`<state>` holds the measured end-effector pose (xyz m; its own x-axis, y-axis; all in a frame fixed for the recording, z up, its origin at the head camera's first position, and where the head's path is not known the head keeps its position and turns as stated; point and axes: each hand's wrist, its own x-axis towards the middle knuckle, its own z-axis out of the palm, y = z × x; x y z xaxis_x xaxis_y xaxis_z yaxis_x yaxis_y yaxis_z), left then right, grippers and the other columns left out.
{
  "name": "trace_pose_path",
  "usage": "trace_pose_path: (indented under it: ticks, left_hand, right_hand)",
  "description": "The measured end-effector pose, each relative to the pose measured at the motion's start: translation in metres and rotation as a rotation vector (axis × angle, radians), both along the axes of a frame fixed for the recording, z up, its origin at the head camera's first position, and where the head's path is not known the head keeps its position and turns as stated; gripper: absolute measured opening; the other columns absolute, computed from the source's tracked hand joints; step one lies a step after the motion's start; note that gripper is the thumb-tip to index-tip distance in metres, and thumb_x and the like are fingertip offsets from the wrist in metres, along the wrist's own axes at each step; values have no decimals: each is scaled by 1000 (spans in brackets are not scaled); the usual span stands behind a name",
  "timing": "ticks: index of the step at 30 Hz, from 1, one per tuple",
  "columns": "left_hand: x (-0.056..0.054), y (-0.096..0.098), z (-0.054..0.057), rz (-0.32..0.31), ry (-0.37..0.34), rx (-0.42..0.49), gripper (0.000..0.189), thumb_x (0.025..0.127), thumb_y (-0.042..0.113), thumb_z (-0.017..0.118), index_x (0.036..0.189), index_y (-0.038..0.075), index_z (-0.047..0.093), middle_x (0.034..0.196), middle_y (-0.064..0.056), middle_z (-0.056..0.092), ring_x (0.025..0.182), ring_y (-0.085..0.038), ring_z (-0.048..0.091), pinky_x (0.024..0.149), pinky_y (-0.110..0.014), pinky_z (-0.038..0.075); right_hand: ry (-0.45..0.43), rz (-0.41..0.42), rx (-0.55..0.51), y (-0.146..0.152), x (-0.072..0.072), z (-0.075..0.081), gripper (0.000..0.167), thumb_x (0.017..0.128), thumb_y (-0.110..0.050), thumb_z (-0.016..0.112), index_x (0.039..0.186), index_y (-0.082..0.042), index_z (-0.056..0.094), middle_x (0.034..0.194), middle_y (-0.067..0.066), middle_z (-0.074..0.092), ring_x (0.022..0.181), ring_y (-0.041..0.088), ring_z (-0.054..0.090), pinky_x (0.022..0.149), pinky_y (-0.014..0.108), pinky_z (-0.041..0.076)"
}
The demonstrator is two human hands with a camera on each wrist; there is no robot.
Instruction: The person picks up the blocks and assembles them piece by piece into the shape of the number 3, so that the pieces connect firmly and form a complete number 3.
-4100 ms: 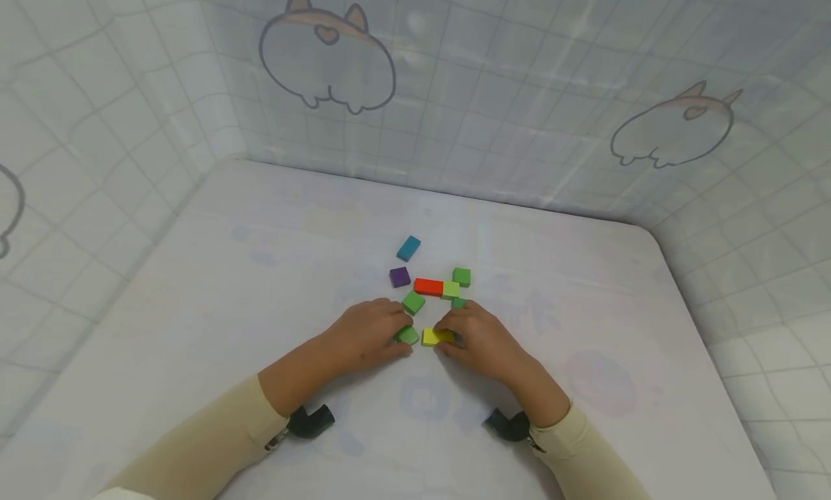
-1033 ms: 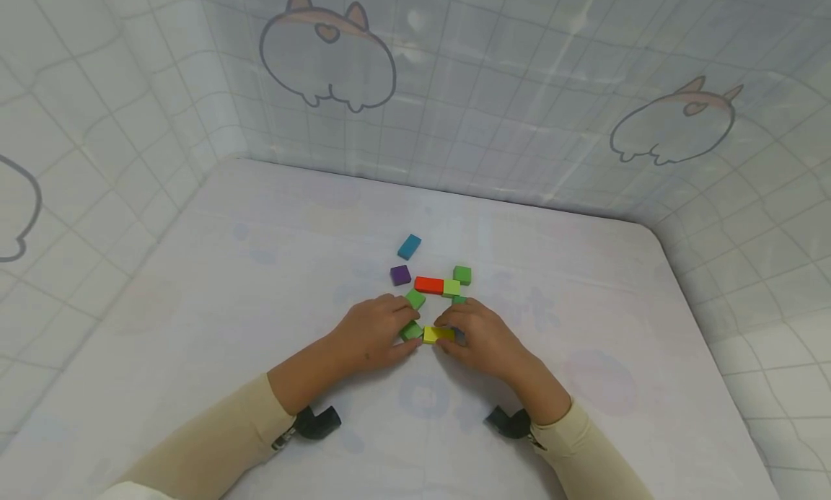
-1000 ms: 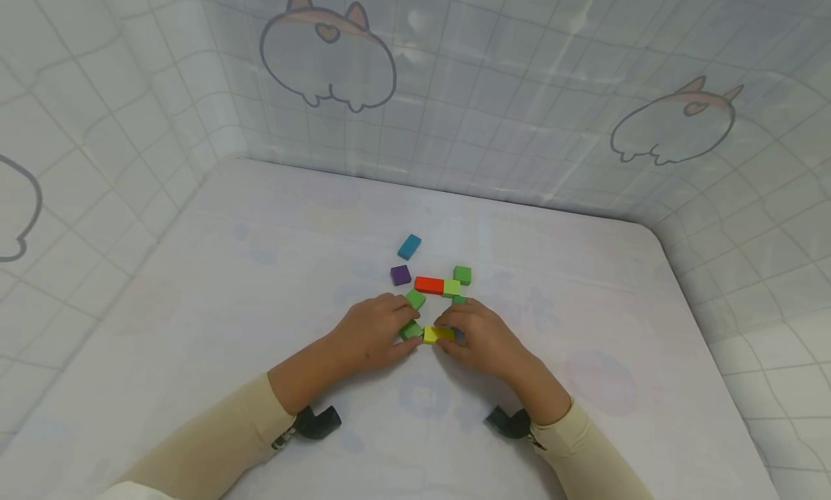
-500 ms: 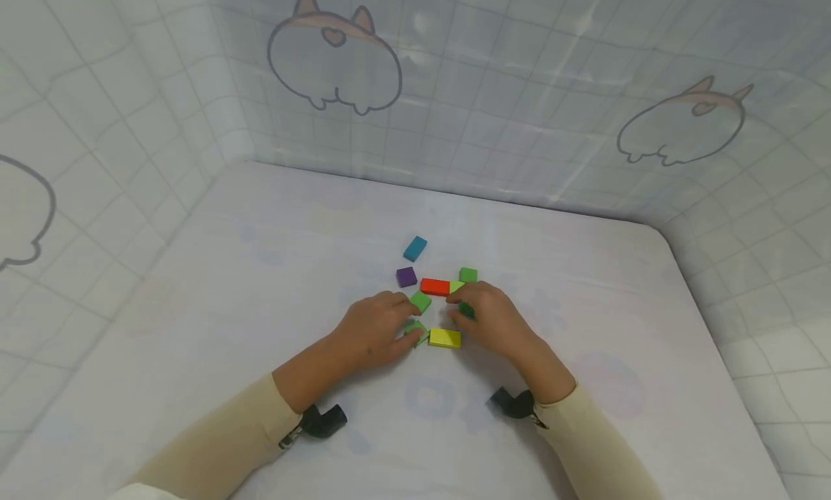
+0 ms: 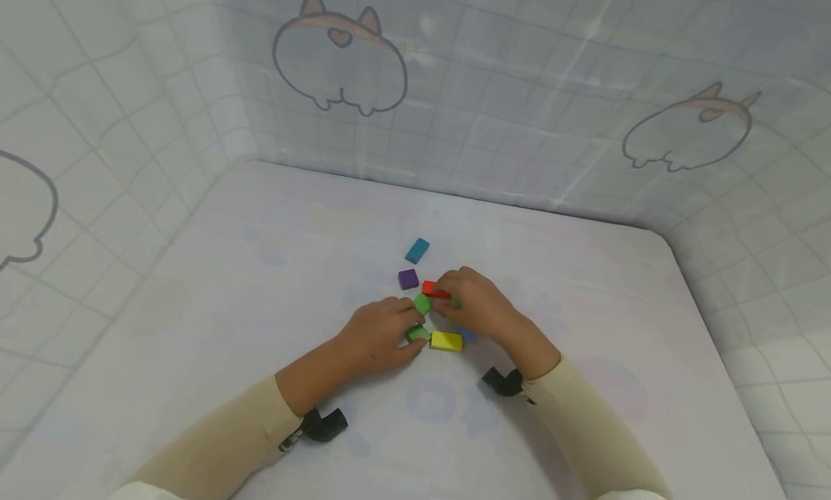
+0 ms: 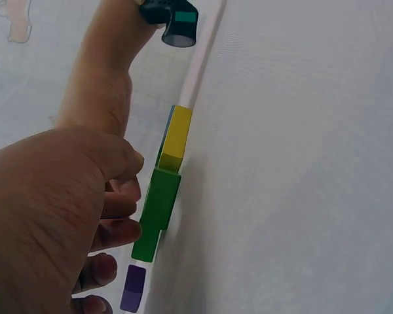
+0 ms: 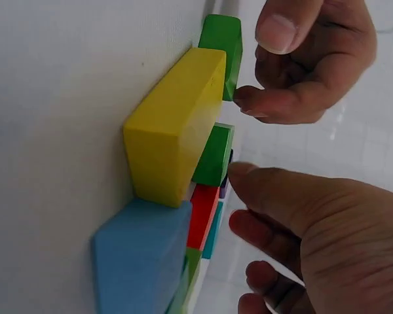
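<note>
My left hand (image 5: 379, 335) has its thumb and index finger around the near green block (image 5: 418, 333), with its index finger beside a second green block (image 5: 423, 303). No firm pinch shows in either wrist view. Against the near green block's corner lies a yellow block (image 5: 446, 341), and a blue block (image 7: 141, 255) adjoins its other end. My right hand (image 5: 477, 305) reaches over the red block (image 5: 429, 288), thumb and fingers apart. In the right wrist view nothing is between them; whether they touch the red block I cannot tell. The hand mostly covers the green blocks beneath.
A purple block (image 5: 408, 279) and a teal-blue block (image 5: 418, 251) lie farther back on the white table (image 5: 311, 233). Grid-patterned curtain walls (image 5: 493, 110) stand behind and at the sides. Each wrist carries a black camera mount (image 5: 324, 424).
The near green block has slid right to the yellow one. My right hand has left the yellow block, passing over the green blocks to the red one. My left hand has barely moved lately.
</note>
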<state>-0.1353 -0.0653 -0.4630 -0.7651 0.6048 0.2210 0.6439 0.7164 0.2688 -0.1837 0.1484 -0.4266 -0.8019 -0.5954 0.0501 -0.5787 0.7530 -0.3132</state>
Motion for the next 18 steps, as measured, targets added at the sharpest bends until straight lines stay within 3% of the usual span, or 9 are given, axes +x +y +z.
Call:
trace_pose_path:
  ticks: [7,18]
  left_hand:
    - [0,-1,-1,-6,12,26,25,90,40,68,103,18,71,100,9,64,86,-8,56,70,-23,51]
    - [1,-3,-1,-41,48,53,24,90,38,68,101,17,71,101,8,64,89,-9,59,73,-25,52]
  right_hand:
    - [34,194,60,-12,-8,5,29,87,-14,78,115,-14,73,116,-5,70,104,16,57,90,27,50]
    - [50,273,140,-19,-15,3,32,85,-13,79,116,-15,73,115,-7,71,102,14,57,89,24,49]
